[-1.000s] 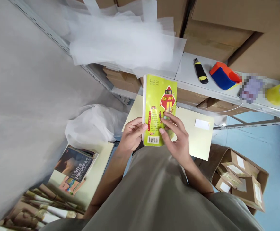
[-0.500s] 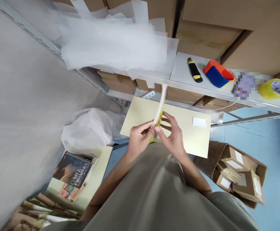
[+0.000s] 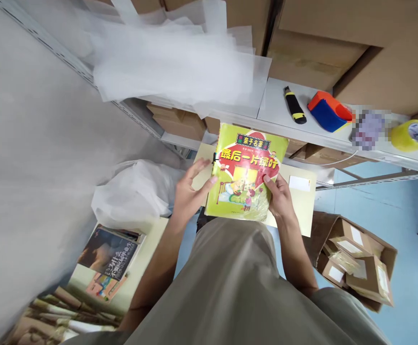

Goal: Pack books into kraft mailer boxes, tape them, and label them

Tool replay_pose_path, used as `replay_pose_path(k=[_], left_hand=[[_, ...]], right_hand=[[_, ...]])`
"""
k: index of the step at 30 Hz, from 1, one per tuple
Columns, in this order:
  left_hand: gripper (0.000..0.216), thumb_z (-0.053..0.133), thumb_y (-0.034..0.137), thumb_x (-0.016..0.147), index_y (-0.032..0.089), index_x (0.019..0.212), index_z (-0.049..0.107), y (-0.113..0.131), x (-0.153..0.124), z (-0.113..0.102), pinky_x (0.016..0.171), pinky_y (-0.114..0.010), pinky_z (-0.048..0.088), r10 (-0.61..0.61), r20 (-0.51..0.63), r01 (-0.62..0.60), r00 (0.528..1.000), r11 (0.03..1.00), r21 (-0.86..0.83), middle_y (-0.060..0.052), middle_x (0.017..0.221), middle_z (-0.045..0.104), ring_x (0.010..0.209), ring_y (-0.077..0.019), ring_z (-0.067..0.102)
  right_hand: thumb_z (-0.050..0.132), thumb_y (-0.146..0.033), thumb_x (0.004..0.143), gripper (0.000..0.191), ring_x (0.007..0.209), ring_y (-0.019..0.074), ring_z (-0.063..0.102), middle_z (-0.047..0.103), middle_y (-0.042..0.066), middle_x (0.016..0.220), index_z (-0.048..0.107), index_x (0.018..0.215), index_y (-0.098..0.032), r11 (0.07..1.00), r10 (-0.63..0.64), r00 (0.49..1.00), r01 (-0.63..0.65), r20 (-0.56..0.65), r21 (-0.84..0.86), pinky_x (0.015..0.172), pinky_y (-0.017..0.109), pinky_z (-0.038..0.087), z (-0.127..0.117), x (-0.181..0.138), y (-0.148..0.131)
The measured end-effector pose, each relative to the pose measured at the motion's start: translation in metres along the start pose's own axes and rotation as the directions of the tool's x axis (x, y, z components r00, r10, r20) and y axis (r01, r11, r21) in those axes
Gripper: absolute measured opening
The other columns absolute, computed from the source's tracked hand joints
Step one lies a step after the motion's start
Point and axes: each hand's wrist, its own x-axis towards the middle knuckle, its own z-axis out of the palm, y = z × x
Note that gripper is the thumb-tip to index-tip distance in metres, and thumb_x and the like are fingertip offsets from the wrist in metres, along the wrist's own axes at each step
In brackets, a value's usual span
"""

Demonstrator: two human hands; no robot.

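Note:
A green picture book (image 3: pixel 247 177) with a red panel and yellow Chinese lettering faces me, its cover turned up above the cream tabletop (image 3: pixel 302 211). My right hand (image 3: pixel 283 194) grips its right edge, thumb on the cover and fingers behind. At the book's left edge, my left hand (image 3: pixel 192 191) is open, thumb and fingers apart; whether a fingertip touches the edge I cannot tell. A white label (image 3: pixel 299 183) lies on the tabletop right of the book.
On the shelf are white plastic sheets (image 3: pixel 180 62), a utility knife (image 3: pixel 295 105), an orange-and-blue tape dispenser (image 3: pixel 329 111) and a yellow tape roll (image 3: pixel 413 135). A carton of small boxes (image 3: pixel 360 261) stands lower right. Books (image 3: pixel 108 251) lie left, near a white bag (image 3: pixel 133 191).
The book was edge-on between both hands and now shows its front cover. My left hand has let go and moved left; my right hand has shifted right with the book's edge.

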Motion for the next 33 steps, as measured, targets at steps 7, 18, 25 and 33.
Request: replay_pose_path(k=[7,18,25,33], left_hand=[[0.053,0.093,0.062,0.082,0.019,0.112,0.089,0.009,-0.013,-0.005,0.093,-0.040,0.065,-0.196,0.204,0.244,0.959,0.939,-0.244,-0.010,0.112,0.087,0.110,-0.0328,0.080],[0.040,0.087,0.051,0.084,0.018,0.105,0.091,-0.061,-0.001,0.038,0.088,-0.035,0.065,-0.231,0.124,0.243,0.965,0.965,-0.099,-0.005,0.105,0.088,0.101,-0.0295,0.082],[0.026,0.078,0.042,0.095,0.024,0.109,0.091,-0.083,-0.030,0.075,0.100,-0.041,0.064,-0.165,0.133,0.145,0.977,0.978,0.149,-0.007,0.112,0.088,0.107,-0.0312,0.084],[0.070,0.089,0.060,0.088,0.023,0.146,0.075,-0.081,-0.005,0.044,0.135,-0.051,0.040,-0.059,0.028,0.062,0.998,0.990,-0.124,-0.011,0.161,0.066,0.156,-0.0342,0.057]], right_hand=[[0.094,-0.061,0.082,0.053,0.119,0.0323,0.081,0.086,0.004,0.120,0.078,0.123,-0.031,0.999,0.038,0.999,-0.039,0.010,0.032,0.099,0.045,0.069,0.004,-0.005,-0.004],[0.082,-0.074,0.084,0.067,0.115,0.0331,0.079,0.080,0.016,0.135,0.074,0.129,-0.024,0.855,-0.004,0.996,-0.041,-0.084,-0.517,0.097,0.050,0.067,-0.012,0.031,0.065],[0.073,-0.069,0.094,0.044,0.091,0.0295,0.081,0.084,0.010,0.104,0.075,0.105,-0.026,0.708,0.035,0.999,-0.014,0.015,-0.706,0.084,0.041,0.063,0.015,0.008,0.077],[0.077,-0.072,0.092,0.046,0.095,0.0273,0.077,0.082,0.004,0.096,0.075,0.099,-0.026,0.925,0.008,0.989,0.049,0.147,-0.378,0.082,0.040,0.064,0.009,0.026,0.039]])
